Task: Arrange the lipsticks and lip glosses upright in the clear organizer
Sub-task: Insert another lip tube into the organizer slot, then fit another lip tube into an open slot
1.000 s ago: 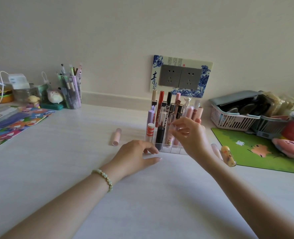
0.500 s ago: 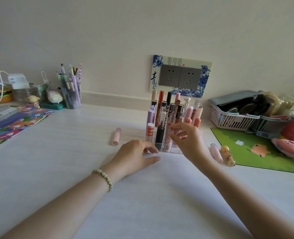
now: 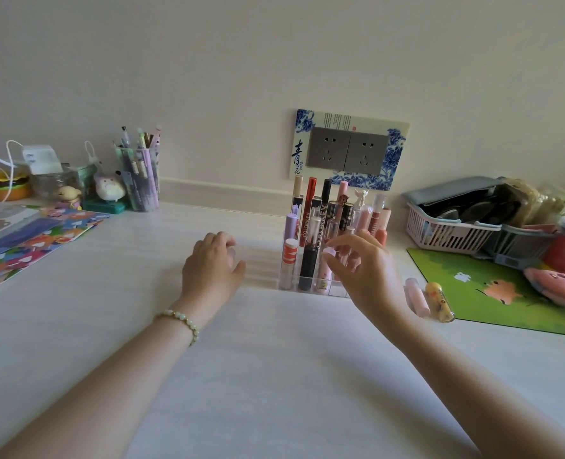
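The clear organizer [image 3: 334,289] is found at the centre of the frame, on the white table [image 3: 274,376], just below the decorated socket plate [image 3: 347,149]. It is packed with upright tubes, among them a black tube [image 3: 308,263], a white tube with orange stripes [image 3: 289,255] and a purple tube [image 3: 291,226] along its left and front sides.

The left hand [image 3: 209,271], with a beaded bracelet [image 3: 181,321] at the wrist, is placed palm down just left of the organizer. Its fingers are curled over a pale pink item [image 3: 231,256], which is largely hidden. Whether that item is gripped cannot be told.

The right hand [image 3: 369,276] is held at the organizer's front right corner. Its fingers are spread and loosely bent, and nothing is seen to be gripped by them.

Two tubes are lying flat to the right of that hand, a pink tube [image 3: 417,301] and a yellow tube [image 3: 440,301], at the edge of the green mat [image 3: 506,299].

A pen cup [image 3: 140,180] is noted at the upper left and a white basket [image 3: 446,230] at the right.
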### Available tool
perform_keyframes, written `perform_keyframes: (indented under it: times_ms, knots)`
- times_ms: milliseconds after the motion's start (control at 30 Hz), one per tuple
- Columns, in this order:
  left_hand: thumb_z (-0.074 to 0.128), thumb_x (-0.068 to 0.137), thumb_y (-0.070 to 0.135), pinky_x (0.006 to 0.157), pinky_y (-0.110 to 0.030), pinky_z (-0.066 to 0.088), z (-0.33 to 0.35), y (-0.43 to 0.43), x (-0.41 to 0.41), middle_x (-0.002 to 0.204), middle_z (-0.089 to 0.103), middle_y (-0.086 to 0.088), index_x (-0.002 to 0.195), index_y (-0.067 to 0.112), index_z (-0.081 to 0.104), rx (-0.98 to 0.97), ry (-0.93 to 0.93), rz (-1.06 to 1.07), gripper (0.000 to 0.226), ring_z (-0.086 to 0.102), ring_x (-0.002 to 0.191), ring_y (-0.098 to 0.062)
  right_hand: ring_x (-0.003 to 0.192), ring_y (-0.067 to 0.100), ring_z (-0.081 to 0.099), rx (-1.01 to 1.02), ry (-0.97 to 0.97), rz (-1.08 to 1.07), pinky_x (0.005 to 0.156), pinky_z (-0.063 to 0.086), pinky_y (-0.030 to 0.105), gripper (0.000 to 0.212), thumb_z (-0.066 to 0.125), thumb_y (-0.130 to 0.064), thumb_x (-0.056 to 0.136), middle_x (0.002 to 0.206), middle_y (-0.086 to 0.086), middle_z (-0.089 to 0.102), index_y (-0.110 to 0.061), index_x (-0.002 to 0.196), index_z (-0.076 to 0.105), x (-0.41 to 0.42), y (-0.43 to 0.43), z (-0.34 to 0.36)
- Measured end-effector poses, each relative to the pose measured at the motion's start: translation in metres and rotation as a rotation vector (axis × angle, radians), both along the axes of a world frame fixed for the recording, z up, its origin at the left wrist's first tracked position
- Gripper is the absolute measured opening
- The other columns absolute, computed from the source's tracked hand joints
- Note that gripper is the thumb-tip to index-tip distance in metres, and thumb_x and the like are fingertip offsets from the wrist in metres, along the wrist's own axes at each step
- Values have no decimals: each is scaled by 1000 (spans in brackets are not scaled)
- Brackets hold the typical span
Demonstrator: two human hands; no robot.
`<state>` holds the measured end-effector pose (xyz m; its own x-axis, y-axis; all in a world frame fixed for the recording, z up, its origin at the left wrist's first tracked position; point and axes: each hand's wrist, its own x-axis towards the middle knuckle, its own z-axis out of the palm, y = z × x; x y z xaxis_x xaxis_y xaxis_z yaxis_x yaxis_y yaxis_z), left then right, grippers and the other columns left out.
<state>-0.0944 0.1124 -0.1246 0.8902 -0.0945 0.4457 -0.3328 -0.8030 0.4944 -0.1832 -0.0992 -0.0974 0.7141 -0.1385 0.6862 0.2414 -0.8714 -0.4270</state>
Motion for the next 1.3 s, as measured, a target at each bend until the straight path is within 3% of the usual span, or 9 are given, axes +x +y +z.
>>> perform_keyframes:
  times_ms: [100,267,367,467,567,700,900,1167,1300]
  knots:
    - [55,85,17,85,-35,44,-9,6,8,119,59,-3,120,16,52,28,107,12,35,50,113,-27,64,3,55,-19,-41,38,61,53,22,14,69,-24,80,85,-12,56,-18,93,67,-3,5,1]
    - [56,87,31,83,-33,49,-2,10,10,97,71,-4,117,13,59,-196,144,57,35,61,99,-27,68,10,60,-22,-8,71,63,57,33,14,65,-30,80,86,-9,60,-20,90,67,-7,11,-4]
    - [65,81,53,81,-28,49,19,8,-1,88,71,4,107,18,65,-552,129,-32,44,65,89,-15,68,8,60,15,-2,97,61,57,33,16,62,-35,80,87,-9,61,-23,90,67,-6,12,-3]
    - [72,77,45,77,-22,51,39,-3,-18,70,68,7,83,27,74,-966,169,-272,19,59,69,-5,64,7,59,107,-7,107,60,56,31,9,65,-31,80,83,-11,61,-28,89,65,-6,11,0]
    - [71,69,39,75,-19,54,44,-19,-35,83,72,6,82,31,75,-1149,318,-525,16,63,81,-8,70,9,63,331,45,188,64,57,28,13,62,-35,80,84,-10,65,-33,93,62,-11,11,10]
    - [68,71,31,77,-20,54,34,-39,-54,97,74,-4,107,17,70,-1132,457,-670,39,69,87,-11,60,5,60,596,99,300,52,49,16,16,60,-27,86,87,2,70,-26,101,66,-18,10,25]
    - [66,84,15,70,-16,54,27,-50,-66,88,75,1,110,9,69,-1107,512,-679,27,68,79,-6,62,3,58,769,182,343,54,47,14,26,61,-28,85,90,3,73,-17,107,69,-25,5,27]
    - [66,76,23,75,-17,54,19,-57,-71,92,75,0,103,18,71,-1042,467,-749,28,69,85,-7,70,8,61,803,266,383,58,48,19,21,62,-27,85,78,-5,71,-17,102,70,-25,-1,24]
    - [58,80,42,86,-16,50,6,-53,-66,102,72,9,111,31,62,-661,306,-715,33,67,97,-4,67,-1,64,604,153,275,58,51,13,20,62,-19,85,82,-4,71,-14,104,66,-25,-8,31]
